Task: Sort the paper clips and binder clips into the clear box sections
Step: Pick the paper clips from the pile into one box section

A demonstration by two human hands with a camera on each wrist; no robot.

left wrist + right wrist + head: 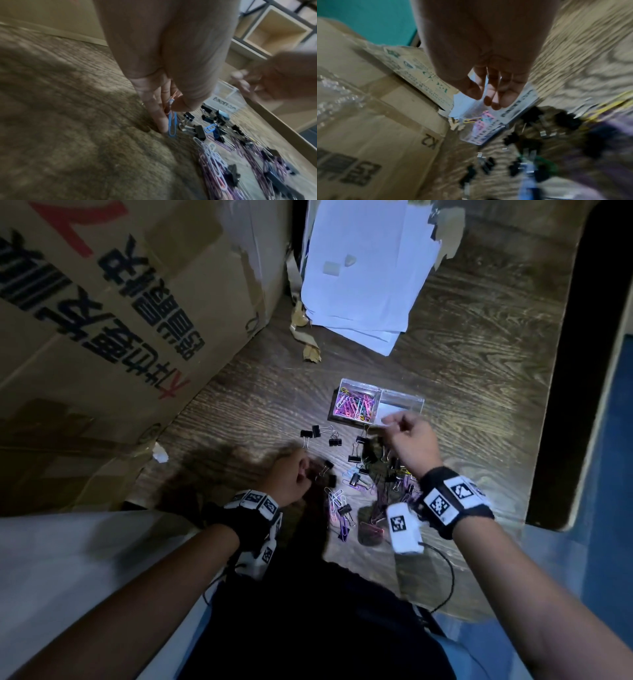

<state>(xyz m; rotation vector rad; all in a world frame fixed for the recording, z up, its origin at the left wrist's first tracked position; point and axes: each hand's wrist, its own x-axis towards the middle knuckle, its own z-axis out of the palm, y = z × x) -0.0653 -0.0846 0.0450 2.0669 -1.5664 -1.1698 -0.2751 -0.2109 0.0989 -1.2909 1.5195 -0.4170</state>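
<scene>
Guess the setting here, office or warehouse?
Likely a storeroom or back-office corner: a large printed cardboard box sits beside a wood-grain table, with a stack of loose paper and open wooden shelving nearby.

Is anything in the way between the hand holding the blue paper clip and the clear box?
Yes. Loose black binder clips lie on the table between the left hand, which pinches the blue paper clip, and the clear box. The right hand hovers at the box's near edge. Lifting over the clips should clear them.
</scene>
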